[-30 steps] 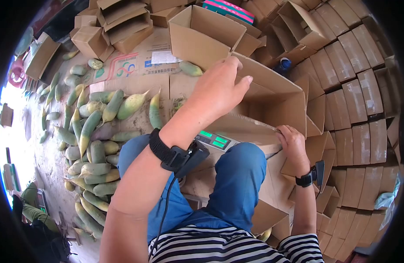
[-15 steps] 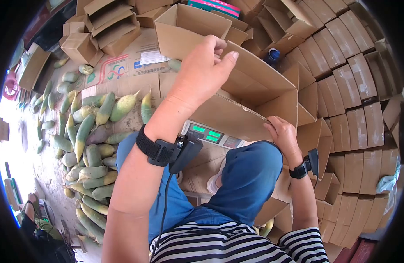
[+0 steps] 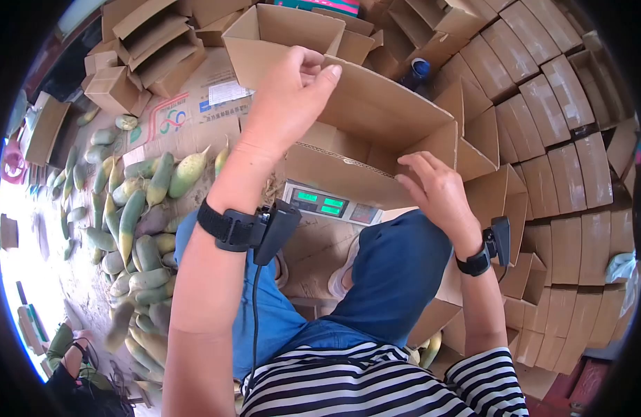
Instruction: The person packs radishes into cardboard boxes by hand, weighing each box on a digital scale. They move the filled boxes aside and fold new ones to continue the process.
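An open cardboard box (image 3: 393,104) stands tilted over a digital scale (image 3: 327,206) with green lit displays. At the box's left end is my left hand (image 3: 289,97), its fingers curled by the corner of the far wall and the thumb pointing right. My right hand (image 3: 435,191) hovers at the near right rim, fingers stretched and apart over the opening. No contents show in the visible part of the box. Both wrists wear black straps with small devices.
Many green-white radishes (image 3: 150,278) lie in a heap on the left. Another open box (image 3: 286,31) stands just beyond. Stacked cartons (image 3: 543,146) rise along the right, and a blue-capped bottle (image 3: 418,71) is behind the box. A person (image 3: 74,354) is at lower left.
My right hand has loosened from the near rim and risen, fingers now spread. My left hand keeps its place at the box's left end. The whole view has shifted slightly.
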Tool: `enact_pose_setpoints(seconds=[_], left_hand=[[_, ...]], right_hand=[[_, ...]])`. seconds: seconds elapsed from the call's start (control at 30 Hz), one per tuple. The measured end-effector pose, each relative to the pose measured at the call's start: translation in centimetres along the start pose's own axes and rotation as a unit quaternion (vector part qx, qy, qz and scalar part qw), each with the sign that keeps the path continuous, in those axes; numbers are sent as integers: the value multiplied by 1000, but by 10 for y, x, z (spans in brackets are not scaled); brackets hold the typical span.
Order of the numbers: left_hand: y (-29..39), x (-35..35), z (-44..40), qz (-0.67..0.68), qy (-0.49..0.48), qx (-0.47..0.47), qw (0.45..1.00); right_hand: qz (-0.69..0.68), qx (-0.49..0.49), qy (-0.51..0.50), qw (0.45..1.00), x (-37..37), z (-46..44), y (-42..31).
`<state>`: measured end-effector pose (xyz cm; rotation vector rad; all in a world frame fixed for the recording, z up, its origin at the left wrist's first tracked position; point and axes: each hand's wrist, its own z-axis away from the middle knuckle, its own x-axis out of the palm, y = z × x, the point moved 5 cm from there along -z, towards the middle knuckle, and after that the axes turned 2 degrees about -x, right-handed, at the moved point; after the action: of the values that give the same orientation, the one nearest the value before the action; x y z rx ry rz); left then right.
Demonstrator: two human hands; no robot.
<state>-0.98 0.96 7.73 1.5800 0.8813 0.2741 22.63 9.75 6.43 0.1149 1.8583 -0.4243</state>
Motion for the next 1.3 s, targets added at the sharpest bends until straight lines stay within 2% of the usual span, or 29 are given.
enact_pose_setpoints(seconds=[0.17, 0.27, 0.33, 0.37, 0.4, 0.5, 0.53, 0.57, 0.63, 0.7, 0.73, 0.87, 0.9, 0.97, 1.07, 1.17, 1.3], left_hand=[[-6, 2, 0, -31, -4, -1, 1000], [-16, 0, -5, -1, -45, -20, 999], [-15, -4, -6, 16, -67, -22, 997], [-11, -5, -3, -11, -81, -50, 995], [-10, -4, -3, -17, -96, -37, 995], [0, 10, 8, -38, -120, -21, 992], [2, 15, 10, -49, -125, -20, 991], [3, 20, 12, -50, -131, -19, 990], [5, 30, 14, -71, -152, -6, 986], [5, 38, 14, -70, -161, -5, 984], [4, 40, 14, -69, -165, -5, 984], [-1, 45, 11, -82, -181, -11, 980], [1, 46, 12, -82, -180, -7, 980], [4, 50, 14, -78, -180, 0, 981], [7, 47, 15, -56, -171, -1, 984], [7, 45, 16, -86, -182, -5, 980], [10, 45, 18, -74, -191, 7, 979]], right_hand=[[-55, 118, 85, 988, -30, 24, 21], [-27, 200, 99, 974, -45, 99, 80], [50, 303, -5, 952, -43, 179, 125], [110, 352, -64, 927, -43, 231, 145], [164, 393, -124, 896, -43, 287, 159], [194, 522, -242, 795, -45, 430, 166], [165, 544, -333, 753, -44, 466, 163], [125, 556, -391, 723, -41, 494, 156], [71, 546, -407, 729, -30, 528, 147], [-34, 532, -485, 693, -11, 548, 137], [-37, 533, -485, 692, -3, 553, 136], [17, 606, -369, 704, 19, 574, 144], [13, 606, -372, 704, 21, 577, 143], [-2, 623, -418, 661, 21, 585, 138], [31, 572, -474, 668, 14, 566, 135], [11, 550, -462, 696, 12, 580, 132], [-19, 593, -448, 669, 0, 633, 130]])
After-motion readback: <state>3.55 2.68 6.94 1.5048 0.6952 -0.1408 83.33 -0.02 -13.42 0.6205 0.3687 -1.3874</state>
